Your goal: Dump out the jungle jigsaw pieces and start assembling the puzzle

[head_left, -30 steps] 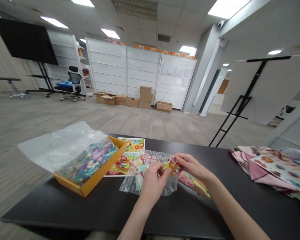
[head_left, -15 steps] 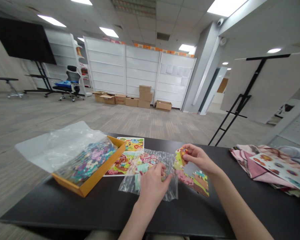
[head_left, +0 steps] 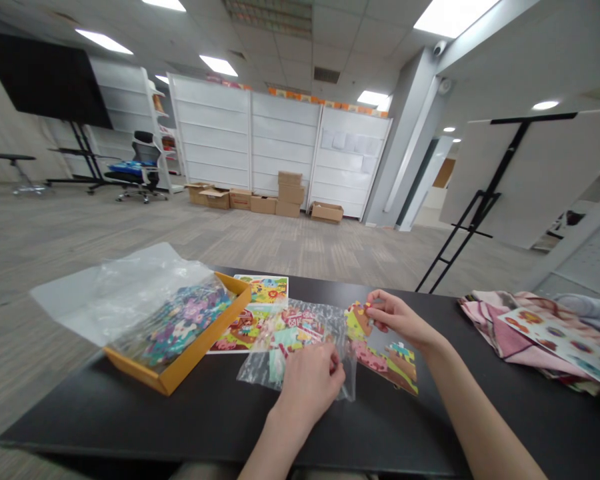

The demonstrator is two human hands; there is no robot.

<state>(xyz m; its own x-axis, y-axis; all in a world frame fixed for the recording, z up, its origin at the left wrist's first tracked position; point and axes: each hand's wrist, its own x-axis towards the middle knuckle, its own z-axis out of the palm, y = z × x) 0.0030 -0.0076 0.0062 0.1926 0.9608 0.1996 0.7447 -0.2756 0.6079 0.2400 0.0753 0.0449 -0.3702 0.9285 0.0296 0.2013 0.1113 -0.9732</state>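
Over the clear plastic bag (head_left: 347,377) with puzzle pieces on it, my left hand (head_left: 314,375) has its fingers curled inward. What those fingers hold, if anything, is hidden. To the right, my right hand (head_left: 393,317) pinches at the top edge of the partly joined puzzle (head_left: 403,370), by a brown and yellow piece; whether a separate piece is between the fingertips is too small to tell. Printed picture sheets (head_left: 265,288) lie behind and left of the bag.
An orange box (head_left: 190,363) with a plastic bag of colourful pieces stands at the left. Folded cloths (head_left: 495,333) with a sticker sheet (head_left: 560,340) on top lie at the right of the black table (head_left: 180,427).
My left hand has moved slightly down and right, with its fingers curled in more. My right hand has shifted a little at the puzzle's top edge, uncovering more of the brown piece.
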